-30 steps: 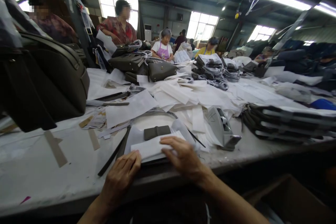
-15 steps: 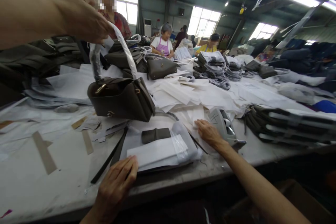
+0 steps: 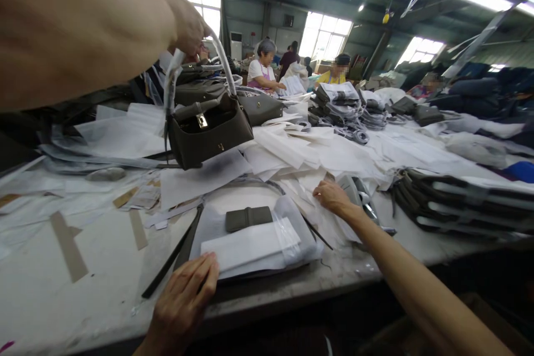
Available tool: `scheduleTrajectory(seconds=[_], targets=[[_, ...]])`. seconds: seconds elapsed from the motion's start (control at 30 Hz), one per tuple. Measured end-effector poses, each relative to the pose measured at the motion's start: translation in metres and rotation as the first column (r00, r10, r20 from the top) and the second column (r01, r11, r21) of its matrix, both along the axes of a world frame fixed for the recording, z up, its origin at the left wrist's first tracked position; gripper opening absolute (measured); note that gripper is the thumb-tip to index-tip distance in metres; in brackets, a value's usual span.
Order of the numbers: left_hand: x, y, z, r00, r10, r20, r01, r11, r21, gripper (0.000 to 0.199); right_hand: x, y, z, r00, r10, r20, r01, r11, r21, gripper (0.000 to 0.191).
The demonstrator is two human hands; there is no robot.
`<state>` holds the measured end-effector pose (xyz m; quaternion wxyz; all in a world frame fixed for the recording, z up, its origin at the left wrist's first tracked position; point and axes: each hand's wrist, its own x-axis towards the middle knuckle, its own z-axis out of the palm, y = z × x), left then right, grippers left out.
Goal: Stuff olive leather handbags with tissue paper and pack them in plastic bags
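My left hand [image 3: 183, 297] lies with its fingers stretched over the near left corner of a folded white paper strip [image 3: 246, 245]. Clear tape crosses that strip's right end. Under it is a flat dark bag in a translucent white wrapper [image 3: 306, 239], and a small olive leather piece with a band [image 3: 248, 218] rests on top. My right hand [image 3: 334, 198] reaches over loose white papers beside a grey tape dispenser [image 3: 352, 189]. Its fingers are bunched together, and what they hold is hidden. A dark strap [image 3: 171, 256] trails off the wrapped bag's left side.
From the left, another person's hand [image 3: 186, 19] holds a dark handbag [image 3: 211, 130] by its wrapped handle above the table. Stacked wrapped bags [image 3: 454, 203] stand at right. White sheets [image 3: 292, 147] and brown strips [image 3: 69, 247] cover parts of the table [image 3: 112, 289]. Co-workers are behind.
The other person's arm has carried the handbag away and to the right. My right hand's fingers have drawn together near the dispenser, which has shifted slightly. My left hand stays in place.
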<state>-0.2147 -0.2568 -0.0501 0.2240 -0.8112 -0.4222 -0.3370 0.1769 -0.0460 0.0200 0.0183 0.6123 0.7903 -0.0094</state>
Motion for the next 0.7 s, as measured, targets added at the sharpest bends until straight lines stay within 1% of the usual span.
scheduleTrajectory(seconds=[0.1,0.2,0.27,0.33,0.4,0.5,0.6,0.7], targets=[[0.001,0.0,0.002,1.0,0.007,-0.008,-0.007,1.0,-0.008,0.029,0.009,-0.026,0.01,0.999,0.034,0.005,-0.033,0.99,-0.138,0.017],[0.001,-0.001,0.002,1.0,0.006,-0.002,-0.006,1.0,-0.001,0.029,0.01,-0.057,0.012,0.995,0.084,0.047,-0.07,0.968,-0.242,0.018],[0.002,0.0,0.003,1.0,0.004,0.002,-0.004,1.0,0.014,0.029,0.005,-0.073,0.009,0.99,0.104,0.099,-0.075,0.963,-0.26,0.016],[0.003,0.0,0.005,1.0,0.008,0.006,-0.008,0.999,0.031,0.028,0.0,-0.083,0.005,0.985,0.109,0.131,-0.074,0.966,-0.248,0.014],[0.005,0.001,0.008,1.0,0.012,0.016,-0.013,0.999,0.039,0.028,-0.002,-0.087,0.002,0.985,0.107,0.136,-0.074,0.972,-0.224,0.02],[0.008,0.0,0.011,1.0,0.005,0.028,-0.007,0.999,0.054,0.029,-0.001,-0.085,-0.001,0.984,0.106,0.142,-0.077,0.978,-0.192,0.025],[0.009,0.0,0.011,0.999,0.015,0.033,-0.017,0.998,0.064,0.028,0.003,-0.083,-0.001,0.986,0.109,0.129,-0.083,0.978,-0.191,0.023],[0.009,0.0,0.012,0.999,0.027,0.018,-0.028,0.997,0.076,0.027,0.006,-0.085,-0.001,0.989,0.123,0.078,-0.104,0.971,-0.215,0.019]])
